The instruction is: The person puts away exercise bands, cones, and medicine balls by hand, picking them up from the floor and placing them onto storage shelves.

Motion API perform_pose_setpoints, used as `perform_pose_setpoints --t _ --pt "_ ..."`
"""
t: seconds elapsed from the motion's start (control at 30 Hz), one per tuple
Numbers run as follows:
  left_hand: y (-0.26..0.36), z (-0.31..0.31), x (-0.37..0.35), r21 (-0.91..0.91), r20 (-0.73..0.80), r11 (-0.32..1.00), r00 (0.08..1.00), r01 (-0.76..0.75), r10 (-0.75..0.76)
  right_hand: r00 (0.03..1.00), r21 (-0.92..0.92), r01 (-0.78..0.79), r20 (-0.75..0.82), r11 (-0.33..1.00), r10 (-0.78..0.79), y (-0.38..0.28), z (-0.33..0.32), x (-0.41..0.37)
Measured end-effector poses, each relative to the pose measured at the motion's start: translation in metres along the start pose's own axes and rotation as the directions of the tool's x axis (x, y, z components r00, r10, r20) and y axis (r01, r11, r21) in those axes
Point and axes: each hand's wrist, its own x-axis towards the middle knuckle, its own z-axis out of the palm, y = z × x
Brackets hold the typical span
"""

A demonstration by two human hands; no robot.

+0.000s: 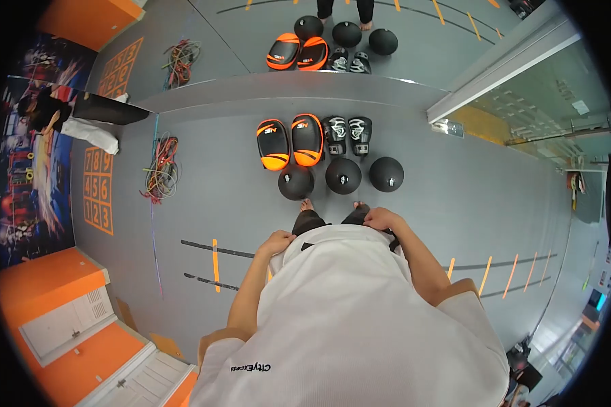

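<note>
My left hand is at the left side of my waist, its fingers curled against my dark trousers just outside the hem of my white shirt. On the other side, my right hand is closed over the trouser fabric at the thigh. In front of my bare feet, three black balls sit in a row on the grey floor. Beyond them lie two black-and-orange strike pads and a pair of black-and-white boxing gloves. Neither hand touches this gear.
A wall mirror ahead reflects the gear. Tangled ropes lie to the left, near an orange number grid. A person is by the mural. Orange-and-white cabinets stand lower left; a glass panel is at right.
</note>
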Motion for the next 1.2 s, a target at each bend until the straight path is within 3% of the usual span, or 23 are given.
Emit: perform_pose_setpoints --t 0.07,0.13,0.2,0.23,0.27,0.33,0.4,0.43,0.47,0.5,0.53,0.6,0.63,0.67,0.73,0.8,0.87,0.93,1.0,1.07,1.1,1.17,1.2 --pt "0.014 -0.024 -0.016 -0.009 0.218 0.979 0.955 -0.202 0.199 0.994 0.081 -0.102 0.052 0.991 0.098 -0.038 -0.022 -0.027" --pt "0.001 -0.028 -0.011 -0.080 0.277 0.973 0.933 -0.216 0.230 0.993 0.249 -0.099 -0.035 0.963 0.112 -0.051 -0.012 -0.048" --pt "0.010 -0.031 -0.010 -0.021 0.365 0.998 0.929 -0.054 0.058 0.951 0.335 -0.307 0.073 0.890 0.301 -0.058 0.000 -0.051" --pt "0.011 -0.031 0.000 0.042 0.411 0.997 0.908 0.070 -0.081 0.929 0.372 -0.348 0.018 0.861 0.368 -0.059 0.009 -0.051" --pt "0.006 -0.026 0.012 0.040 0.432 0.996 0.897 0.084 -0.093 0.924 0.378 -0.366 0.041 0.851 0.379 -0.059 0.021 -0.050" --pt "-0.012 -0.012 0.048 0.059 0.353 0.984 0.919 0.167 -0.177 0.789 0.497 -0.495 -0.088 0.713 0.609 -0.048 0.049 -0.037" --pt "-0.036 0.013 0.089 0.125 0.307 0.968 0.920 0.216 -0.245 0.749 0.491 -0.548 -0.072 0.677 0.659 -0.018 0.087 -0.012" --pt "-0.060 0.033 0.115 0.147 0.235 0.973 0.950 0.176 -0.207 0.740 0.370 -0.573 -0.149 0.731 0.656 0.000 0.112 -0.001" --pt "-0.079 0.050 0.136 0.174 0.167 0.975 0.972 0.138 -0.167 0.733 0.340 -0.602 -0.123 0.722 0.669 0.021 0.132 0.012" --pt "-0.087 0.063 0.160 0.183 0.191 0.972 0.965 0.147 -0.182 0.726 0.308 -0.629 -0.096 0.714 0.681 0.042 0.151 0.024" --pt "-0.093 0.079 0.182 0.116 0.137 0.978 0.973 0.171 -0.186 0.718 0.274 -0.654 -0.069 0.705 0.693 0.062 0.168 0.036" --pt "-0.094 0.106 0.231 0.052 0.100 0.980 0.975 0.194 -0.199 0.715 0.503 -0.641 0.119 0.580 0.689 0.118 0.193 0.069" --pt "-0.080 0.111 0.252 -0.077 0.112 0.960 0.959 0.269 -0.260 0.713 0.612 -0.618 0.172 0.493 0.680 0.147 0.202 0.085" --pt "-0.068 0.120 0.274 -0.202 0.132 0.918 0.938 0.342 -0.321 0.692 0.753 -0.568 0.217 0.333 0.689 0.169 0.202 0.097" --pt "-0.064 0.143 0.327 -0.163 0.119 0.958 0.969 0.235 -0.218 0.642 0.910 -0.402 0.357 -0.098 0.679 0.210 0.184 0.122" --pt "-0.070 0.175 0.386 0.018 0.044 1.000 0.999 0.002 -0.003 0.690 0.947 -0.293 0.307 -0.135 0.655 0.272 0.194 0.133" --pt "-0.039 0.200 0.439 -0.015 0.172 0.999 0.984 0.049 -0.046 0.580 0.963 -0.239 0.242 -0.122 0.778 0.313 0.168 0.139" --pt "0.011 0.226 0.477 -0.263 0.276 0.959 0.961 0.105 -0.029 0.490 0.991 -0.047 0.135 -0.129 0.861 0.353 0.145 0.141" --pt "0.073 0.243 0.503 -0.210 0.354 0.974 0.935 0.086 -0.006 0.384 0.998 0.002 0.053 -0.059 0.922 0.401 0.137 0.147" --pt "0.118 0.258 0.528 -0.301 0.461 0.936 0.887 0.180 -0.022 0.335 0.993 -0.104 -0.024 0.062 0.942 0.440 0.129 0.154" --pt "0.129 0.272 0.546 -0.290 0.461 0.939 0.887 0.184 -0.031 0.337 0.994 -0.098 -0.016 0.052 0.941 0.459 0.125 0.159" --pt "0.143 0.296 0.581 -0.222 0.258 0.960 0.960 0.173 -0.113 0.331 0.967 -0.193 -0.098 0.169 0.939 0.496 0.120 0.170" --pt "0.150 0.300 0.593 -0.208 0.263 0.962 0.957 0.178 -0.120 0.327 0.970 -0.188 -0.086 0.154 0.941 0.517 0.116 0.176"
